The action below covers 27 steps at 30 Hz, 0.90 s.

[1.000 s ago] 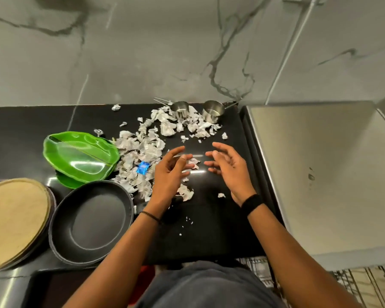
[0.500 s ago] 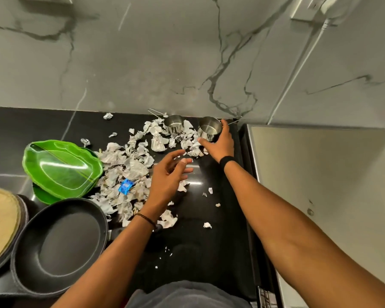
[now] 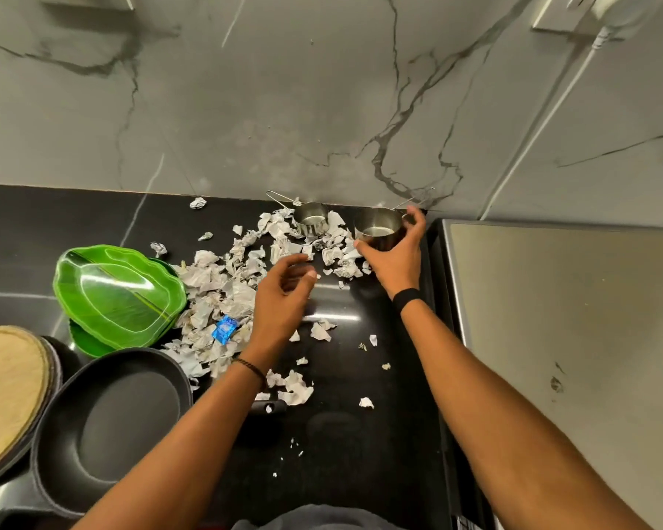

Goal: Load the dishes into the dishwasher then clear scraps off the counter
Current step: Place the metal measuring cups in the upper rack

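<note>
At the counter's (image 3: 360,453) near left corner sits a dark pan (image 3: 108,426), its bare base showing, touching a tan round plate (image 3: 8,388) at the left edge. Just beyond them are stacked green leaf-shaped plates (image 3: 119,296), the top one bare. Torn paper scraps (image 3: 223,288) spread from the plates toward the far edge, with a blue wrapper (image 3: 224,329) among them. The left hand (image 3: 280,300) hovers over the scraps, fingers loosely curled, holding nothing. Near the far right corner, the right hand (image 3: 395,258) grips a steel cup (image 3: 377,227), fingers and thumb round its wall. A second steel cup (image 3: 311,219) stands just beside it among scraps. A grey appliance top (image 3: 552,338) adjoins the right edge; a veined marble wall (image 3: 284,109) rises behind.
</note>
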Each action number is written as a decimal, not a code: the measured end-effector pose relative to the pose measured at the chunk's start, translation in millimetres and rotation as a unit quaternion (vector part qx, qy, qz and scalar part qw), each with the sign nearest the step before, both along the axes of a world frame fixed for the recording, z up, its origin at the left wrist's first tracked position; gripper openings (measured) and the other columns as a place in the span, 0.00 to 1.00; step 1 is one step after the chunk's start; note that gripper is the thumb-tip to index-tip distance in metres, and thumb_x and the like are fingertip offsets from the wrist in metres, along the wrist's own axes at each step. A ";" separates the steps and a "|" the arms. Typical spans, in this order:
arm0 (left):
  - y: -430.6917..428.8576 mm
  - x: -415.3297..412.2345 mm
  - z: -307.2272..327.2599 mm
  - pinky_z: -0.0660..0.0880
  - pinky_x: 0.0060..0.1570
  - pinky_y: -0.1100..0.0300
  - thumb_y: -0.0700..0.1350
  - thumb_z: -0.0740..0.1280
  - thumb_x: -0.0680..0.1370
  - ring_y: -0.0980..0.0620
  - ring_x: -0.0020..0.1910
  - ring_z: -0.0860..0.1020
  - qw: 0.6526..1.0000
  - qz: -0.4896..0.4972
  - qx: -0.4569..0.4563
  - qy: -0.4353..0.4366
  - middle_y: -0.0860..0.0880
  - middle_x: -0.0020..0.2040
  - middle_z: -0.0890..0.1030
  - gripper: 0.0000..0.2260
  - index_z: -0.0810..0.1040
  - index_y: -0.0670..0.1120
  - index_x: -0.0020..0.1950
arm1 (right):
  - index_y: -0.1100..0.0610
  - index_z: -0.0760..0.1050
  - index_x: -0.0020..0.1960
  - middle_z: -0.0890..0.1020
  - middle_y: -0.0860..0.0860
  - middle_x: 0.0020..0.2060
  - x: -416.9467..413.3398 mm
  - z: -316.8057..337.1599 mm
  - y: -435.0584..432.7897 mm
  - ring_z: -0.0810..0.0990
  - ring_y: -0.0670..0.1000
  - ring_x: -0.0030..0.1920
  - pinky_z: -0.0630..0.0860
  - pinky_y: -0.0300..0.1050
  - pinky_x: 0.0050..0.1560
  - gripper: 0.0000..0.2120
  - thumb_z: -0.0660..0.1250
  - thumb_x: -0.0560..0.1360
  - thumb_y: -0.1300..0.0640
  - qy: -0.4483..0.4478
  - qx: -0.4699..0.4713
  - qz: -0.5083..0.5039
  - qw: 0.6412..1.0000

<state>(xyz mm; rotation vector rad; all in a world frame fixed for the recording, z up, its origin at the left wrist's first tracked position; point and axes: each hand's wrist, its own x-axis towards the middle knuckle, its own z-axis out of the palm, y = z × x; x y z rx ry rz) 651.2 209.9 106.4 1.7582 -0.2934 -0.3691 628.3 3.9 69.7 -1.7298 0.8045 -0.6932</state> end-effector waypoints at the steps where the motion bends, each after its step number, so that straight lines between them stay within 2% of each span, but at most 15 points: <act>1: -4.8 8.4 -1.3 0.82 0.45 0.62 0.43 0.70 0.79 0.51 0.55 0.81 1.000 0.007 0.009 -0.007 0.48 0.56 0.82 0.14 0.77 0.45 0.65 | 0.46 0.58 0.71 0.73 0.52 0.68 -11.1 3.4 5.0 0.75 0.51 0.65 0.74 0.46 0.67 0.46 0.82 0.63 0.55 -0.010 0.012 0.000 1.000; 3: -16.2 26.8 -5.2 0.80 0.48 0.63 0.44 0.72 0.78 0.52 0.55 0.80 0.999 0.025 0.024 -0.016 0.48 0.57 0.81 0.16 0.76 0.46 0.65 | 0.47 0.60 0.69 0.73 0.51 0.67 -33.7 7.5 16.4 0.76 0.49 0.64 0.73 0.42 0.66 0.44 0.83 0.62 0.55 -0.022 0.027 -0.005 0.999; 8: -47.3 74.1 -25.0 0.80 0.57 0.47 0.52 0.78 0.71 0.48 0.57 0.79 0.997 0.034 0.070 -0.004 0.47 0.59 0.78 0.27 0.71 0.51 0.66 | 0.44 0.64 0.69 0.72 0.45 0.66 -77.2 13.4 46.1 0.73 0.44 0.64 0.74 0.38 0.62 0.41 0.83 0.62 0.52 -0.015 0.045 -0.017 0.999; 12: -70.5 99.6 -41.5 0.74 0.65 0.45 0.56 0.80 0.67 0.44 0.64 0.75 0.989 0.057 0.134 -0.031 0.43 0.66 0.75 0.40 0.67 0.45 0.72 | 0.46 0.65 0.69 0.72 0.44 0.66 -93.9 17.7 63.0 0.73 0.41 0.64 0.74 0.31 0.59 0.40 0.83 0.64 0.55 -0.032 0.058 -0.033 0.997; 15: -84.7 107.5 -43.3 0.69 0.70 0.44 0.58 0.80 0.67 0.40 0.70 0.68 0.980 0.074 0.183 -0.036 0.41 0.71 0.70 0.44 0.64 0.41 0.75 | 0.46 0.65 0.69 0.72 0.41 0.65 -100.7 18.4 70.9 0.73 0.38 0.63 0.74 0.32 0.60 0.40 0.83 0.64 0.56 -0.030 0.062 -0.034 0.997; 20: -97.8 115.9 -43.8 0.70 0.66 0.43 0.57 0.79 0.67 0.39 0.69 0.65 0.969 0.111 0.220 -0.032 0.41 0.68 0.72 0.43 0.63 0.42 0.74 | 0.43 0.64 0.69 0.71 0.39 0.65 -109.7 17.5 80.5 0.72 0.37 0.63 0.72 0.28 0.58 0.41 0.82 0.64 0.55 -0.008 0.065 -0.016 0.998; 24: -100.8 118.1 -47.2 0.74 0.62 0.42 0.56 0.80 0.66 0.37 0.63 0.72 0.971 0.137 0.197 -0.021 0.42 0.63 0.74 0.39 0.64 0.49 0.70 | 0.43 0.64 0.70 0.71 0.38 0.66 -117.2 19.1 84.7 0.70 0.36 0.66 0.70 0.28 0.62 0.41 0.82 0.65 0.55 -0.001 0.065 -0.018 0.998; 27: -95.1 106.4 -42.9 0.74 0.62 0.46 0.55 0.79 0.66 0.39 0.64 0.70 0.975 0.148 0.155 -0.053 0.42 0.63 0.75 0.39 0.64 0.50 0.71 | 0.41 0.64 0.70 0.71 0.37 0.65 -121.2 23.0 83.2 0.71 0.36 0.65 0.71 0.33 0.64 0.40 0.82 0.65 0.54 -0.004 0.066 -0.027 0.997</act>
